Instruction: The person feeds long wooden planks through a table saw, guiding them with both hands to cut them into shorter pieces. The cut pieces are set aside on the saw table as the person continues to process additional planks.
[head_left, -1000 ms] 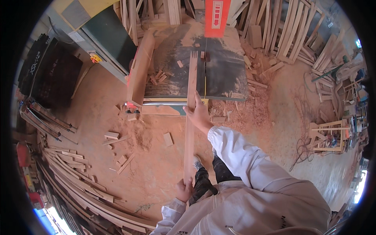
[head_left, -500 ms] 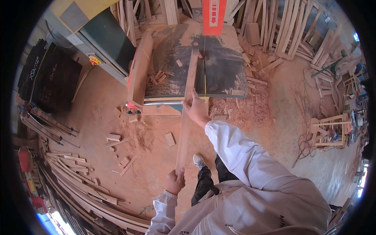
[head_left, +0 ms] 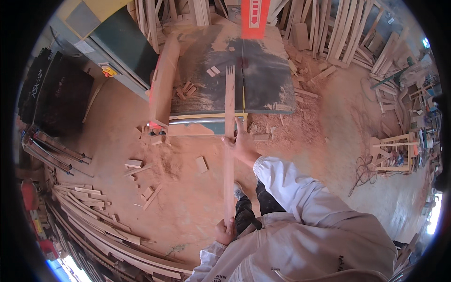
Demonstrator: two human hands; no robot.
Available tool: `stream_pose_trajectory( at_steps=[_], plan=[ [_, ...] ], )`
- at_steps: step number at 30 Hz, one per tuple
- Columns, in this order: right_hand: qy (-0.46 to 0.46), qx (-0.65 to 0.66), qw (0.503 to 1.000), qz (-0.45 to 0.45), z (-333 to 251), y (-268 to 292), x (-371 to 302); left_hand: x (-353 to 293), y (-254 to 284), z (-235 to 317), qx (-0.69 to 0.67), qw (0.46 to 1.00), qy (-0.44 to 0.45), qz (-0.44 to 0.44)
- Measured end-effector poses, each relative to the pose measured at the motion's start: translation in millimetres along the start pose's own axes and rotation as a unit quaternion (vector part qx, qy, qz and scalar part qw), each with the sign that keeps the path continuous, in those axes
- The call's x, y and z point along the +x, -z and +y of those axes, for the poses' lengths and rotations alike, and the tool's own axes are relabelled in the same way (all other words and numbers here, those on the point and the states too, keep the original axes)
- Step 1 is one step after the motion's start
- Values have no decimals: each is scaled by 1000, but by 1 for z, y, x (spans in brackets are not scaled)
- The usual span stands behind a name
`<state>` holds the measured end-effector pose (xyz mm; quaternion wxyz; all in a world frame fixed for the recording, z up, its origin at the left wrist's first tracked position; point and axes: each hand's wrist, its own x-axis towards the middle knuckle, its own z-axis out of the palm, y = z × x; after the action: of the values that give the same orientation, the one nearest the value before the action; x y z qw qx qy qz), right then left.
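Observation:
A long wooden strip (head_left: 229, 101) runs away from me, its far end lying on the dark saw table (head_left: 202, 51). That far end is cut into several narrow prongs. My left hand (head_left: 225, 232) is closed round the near end, low in front of my body. Farther up, just short of the table's front edge, my right hand (head_left: 243, 144) grips the strip from its right side, one finger stretched forward. The pronged end is left of the dark slot in the table and apart from the orange blade guard (head_left: 254, 21). The blade itself is hard to make out.
A thick wooden board (head_left: 165, 84) stands along the table's left side. Small wood offcuts (head_left: 213, 71) lie on the table, others on the sawdust-covered floor. Stacked planks (head_left: 108, 235) fill the lower left. Timber (head_left: 347, 37) leans at the back. A wooden frame (head_left: 394, 152) stands right.
The strip has been drawn back toward me and straightened, its pronged end farther from the guard. Both hands moved nearer my body with it. Two offcuts now lie together left of the strip.

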<state>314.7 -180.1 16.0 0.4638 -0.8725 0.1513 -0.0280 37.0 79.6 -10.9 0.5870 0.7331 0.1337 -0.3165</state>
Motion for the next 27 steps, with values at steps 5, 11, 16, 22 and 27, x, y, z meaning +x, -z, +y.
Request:
stream_pose_trajectory(
  at_steps=[5,11,16,22,27],
  plan=[
    [22,-44,999,16,41,14,15,10,-4,0,-28,999,-1,-37],
    [197,-187,959,79,32,41,56,18,1,6,-112,987,89,-72],
    [227,-210,944,114,50,31,67,23,6,14,-81,991,84,-63],
    [218,-197,946,140,50,28,77,34,6,22,-83,991,88,-60],
    [213,-199,945,149,50,29,79,36,7,24,-86,991,82,-62]
  ],
)
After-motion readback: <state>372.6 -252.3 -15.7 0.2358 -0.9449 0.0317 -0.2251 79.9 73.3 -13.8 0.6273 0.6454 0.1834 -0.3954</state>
